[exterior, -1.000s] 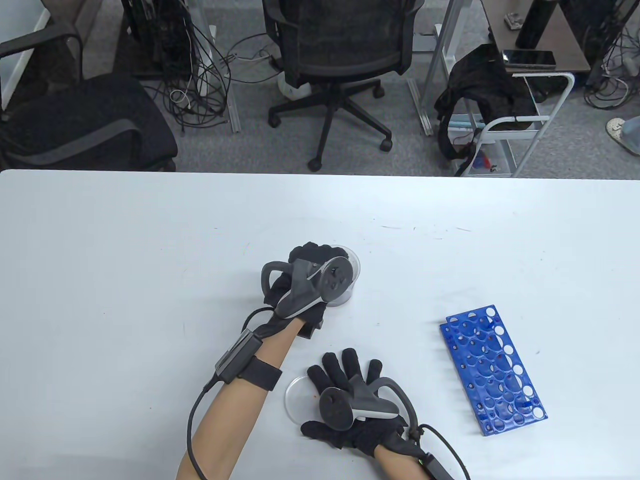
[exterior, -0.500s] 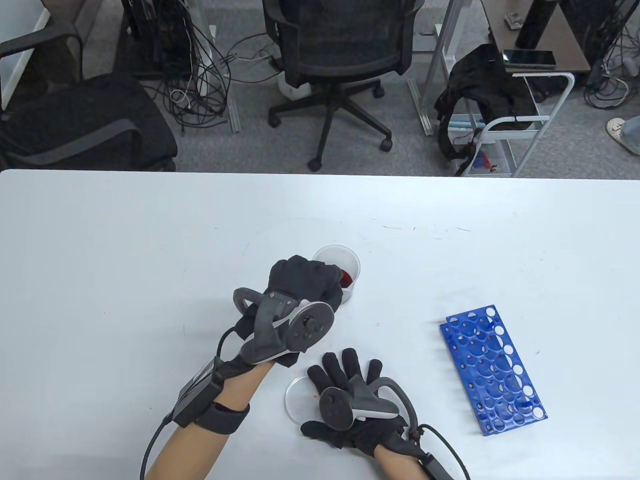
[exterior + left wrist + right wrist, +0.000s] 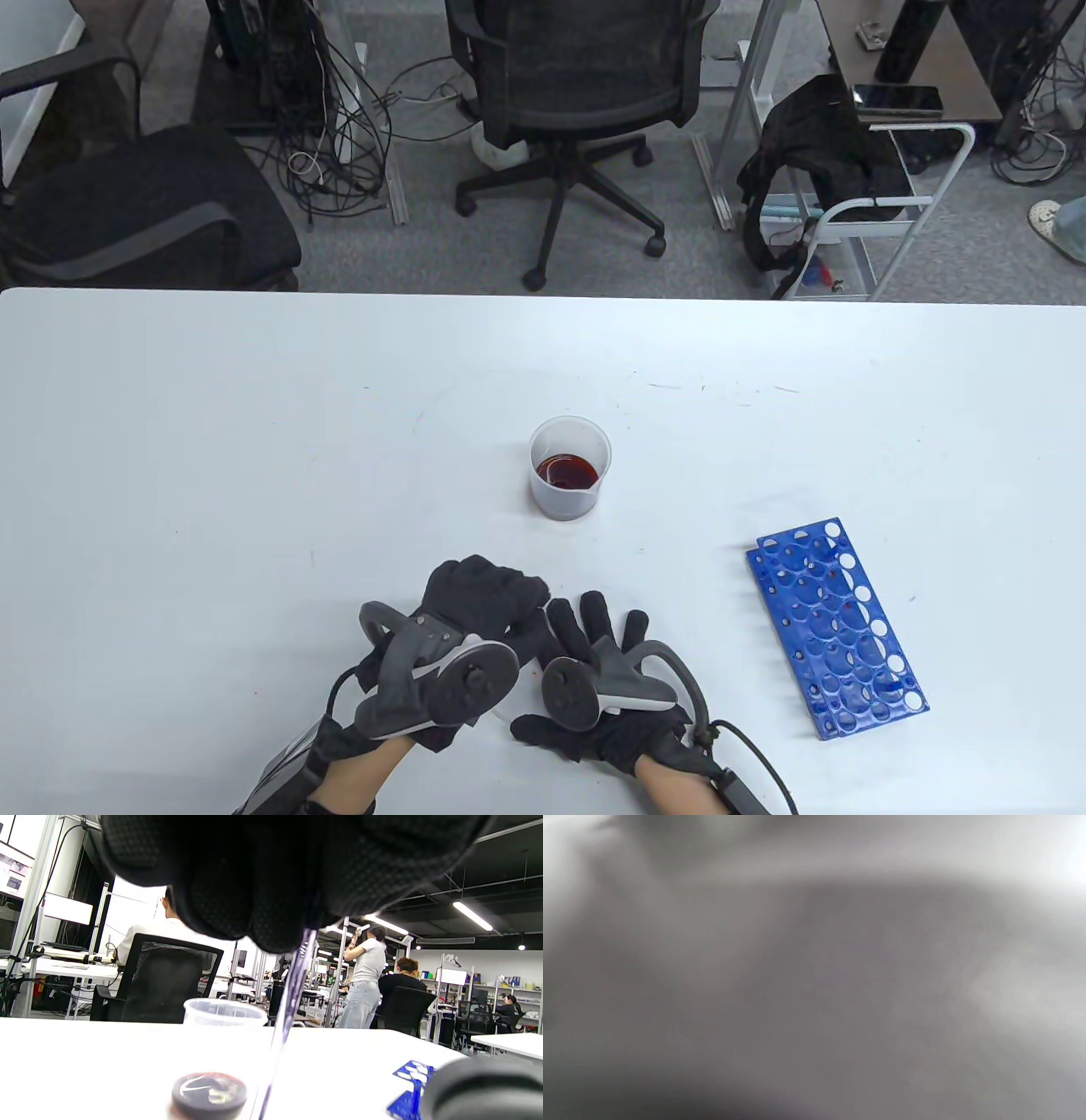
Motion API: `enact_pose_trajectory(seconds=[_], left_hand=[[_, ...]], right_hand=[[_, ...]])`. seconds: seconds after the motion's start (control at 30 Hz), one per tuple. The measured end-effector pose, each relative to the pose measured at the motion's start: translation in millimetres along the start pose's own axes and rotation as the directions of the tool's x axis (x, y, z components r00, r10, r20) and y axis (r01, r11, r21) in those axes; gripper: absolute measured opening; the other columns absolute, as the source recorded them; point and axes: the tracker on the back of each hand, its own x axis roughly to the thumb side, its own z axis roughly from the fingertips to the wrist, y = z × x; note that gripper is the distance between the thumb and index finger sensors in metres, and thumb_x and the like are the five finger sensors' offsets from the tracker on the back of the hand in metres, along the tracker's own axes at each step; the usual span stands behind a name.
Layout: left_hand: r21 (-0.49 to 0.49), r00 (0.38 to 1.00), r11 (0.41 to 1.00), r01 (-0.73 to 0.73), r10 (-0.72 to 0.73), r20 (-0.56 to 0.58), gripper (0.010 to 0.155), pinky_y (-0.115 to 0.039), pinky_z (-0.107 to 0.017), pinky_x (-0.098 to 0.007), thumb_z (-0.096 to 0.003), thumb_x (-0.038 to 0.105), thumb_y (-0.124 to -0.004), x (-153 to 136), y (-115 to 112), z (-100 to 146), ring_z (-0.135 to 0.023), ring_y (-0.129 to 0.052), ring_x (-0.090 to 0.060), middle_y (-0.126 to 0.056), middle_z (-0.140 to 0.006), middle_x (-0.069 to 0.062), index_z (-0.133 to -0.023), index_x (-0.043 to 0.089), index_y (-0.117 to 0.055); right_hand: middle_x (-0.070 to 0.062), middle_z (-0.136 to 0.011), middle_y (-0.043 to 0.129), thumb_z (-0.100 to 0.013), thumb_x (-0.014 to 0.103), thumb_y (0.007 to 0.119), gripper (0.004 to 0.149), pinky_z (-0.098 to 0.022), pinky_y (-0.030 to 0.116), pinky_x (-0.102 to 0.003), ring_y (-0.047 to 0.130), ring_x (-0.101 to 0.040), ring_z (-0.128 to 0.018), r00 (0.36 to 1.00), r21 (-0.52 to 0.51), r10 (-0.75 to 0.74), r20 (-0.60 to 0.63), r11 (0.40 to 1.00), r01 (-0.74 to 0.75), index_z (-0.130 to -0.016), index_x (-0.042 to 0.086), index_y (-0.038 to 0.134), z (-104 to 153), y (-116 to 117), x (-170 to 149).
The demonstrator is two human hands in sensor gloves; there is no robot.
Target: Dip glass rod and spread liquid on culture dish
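A clear plastic beaker (image 3: 570,469) with dark red liquid stands mid-table; it also shows in the left wrist view (image 3: 222,1052). My left hand (image 3: 501,594) is curled and grips a thin glass rod (image 3: 292,993), which points down from the fingers (image 3: 263,899) toward the table. The rod cannot be made out in the table view. My right hand (image 3: 590,632) lies flat with fingers spread, right beside the left hand. The culture dish is hidden under the two hands and trackers. The right wrist view is a grey blur.
A blue test tube rack (image 3: 836,628) lies flat at the right, also seen in the left wrist view (image 3: 409,1086). Office chairs, cables and a cart stand beyond the table's far edge (image 3: 543,293).
My left hand has pulled back from the beaker toward the near edge and now sits next to the right hand, covering the dish. The beaker is uncovered. The right hand has not moved.
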Motion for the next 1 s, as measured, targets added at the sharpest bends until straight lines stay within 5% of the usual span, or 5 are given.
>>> enact_pose_trajectory(seconds=[0.5, 1.0], left_hand=[[-0.085, 0.998, 0.995, -0.054, 0.052, -0.031, 0.035, -0.092, -0.049, -0.040, -0.0447, 0.048, -0.092, -1, -43, 39, -0.057, -0.108, -0.027, -0.106, -0.068, 0.004, -0.072, 0.027, -0.096], [-0.105, 0.999, 0.994, -0.037, 0.036, -0.016, 0.035, -0.092, -0.049, -0.041, -0.0452, 0.048, -0.091, 2, -39, 45, -0.056, -0.107, -0.028, -0.106, -0.066, 0.003, -0.072, 0.026, -0.096]], right_hand=[[-0.026, -0.107, -0.025, -0.054, 0.078, 0.033, 0.102, -0.055, 0.003, -0.086, -0.020, -0.060, -0.092, 1.000, 0.000, 0.000, 0.001, 1.000, 0.000, -0.104, 0.011, -0.026, 0, 0, 0], [-0.026, -0.107, -0.025, -0.054, 0.078, 0.033, 0.101, -0.055, 0.003, -0.086, -0.020, -0.060, -0.092, 1.000, 0.000, 0.000, 0.001, 1.000, 0.000, -0.104, 0.011, -0.026, 0, 0, 0]])
